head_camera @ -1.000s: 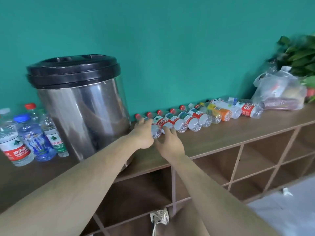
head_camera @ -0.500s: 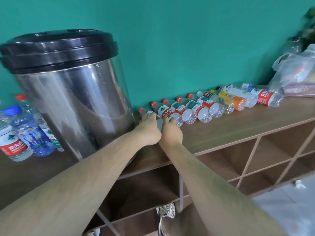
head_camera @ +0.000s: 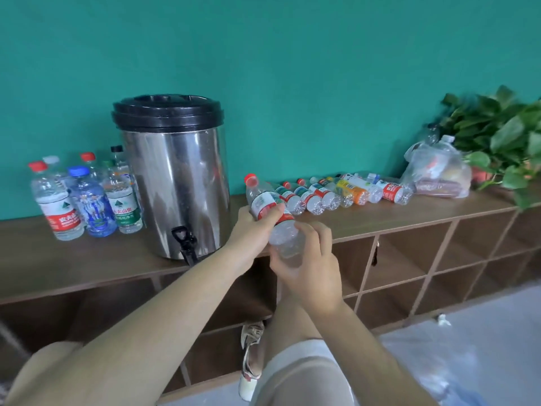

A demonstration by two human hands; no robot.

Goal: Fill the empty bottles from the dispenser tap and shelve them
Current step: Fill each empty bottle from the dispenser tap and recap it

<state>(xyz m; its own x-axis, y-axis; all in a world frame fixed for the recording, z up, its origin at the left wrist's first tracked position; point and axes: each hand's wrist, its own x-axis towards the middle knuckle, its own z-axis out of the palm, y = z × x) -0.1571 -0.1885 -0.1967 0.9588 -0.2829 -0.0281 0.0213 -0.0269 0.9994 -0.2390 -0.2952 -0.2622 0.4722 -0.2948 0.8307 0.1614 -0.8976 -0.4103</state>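
The empty clear bottle [head_camera: 263, 202], with a red cap and a red-and-white label, is held off the wooden shelf top [head_camera: 380, 215] between both hands, tilted with its cap up and away from the person. The left hand [head_camera: 251, 227] wraps the labelled middle, fingers and thumb curled round it. The right hand [head_camera: 310, 268] cups the ribbed base from below, fingers curled round it. This two-handed hold probably steadies the light, slippery body so that one hand can go to the cap, which is on and has to come off before filling.

Just left of the left hand stands the steel dispenser [head_camera: 175, 186] with its black lid. Its black tap [head_camera: 184, 240] hangs over the front edge of the shelf top, low enough for a bottle mouth to go beneath it.

Beyond the right hand, a row of capped bottles [head_camera: 330, 194] lies on its side against the wall, seemingly empties awaiting their turn. Left of the dispenser, far from both hands, upright bottles [head_camera: 87, 200] stand in a cluster. Below the hands are open wooden cubbies [head_camera: 395, 259], the likely place for shelving. Far right sit a plastic bag [head_camera: 436, 171] and a leafy plant [head_camera: 497, 133].
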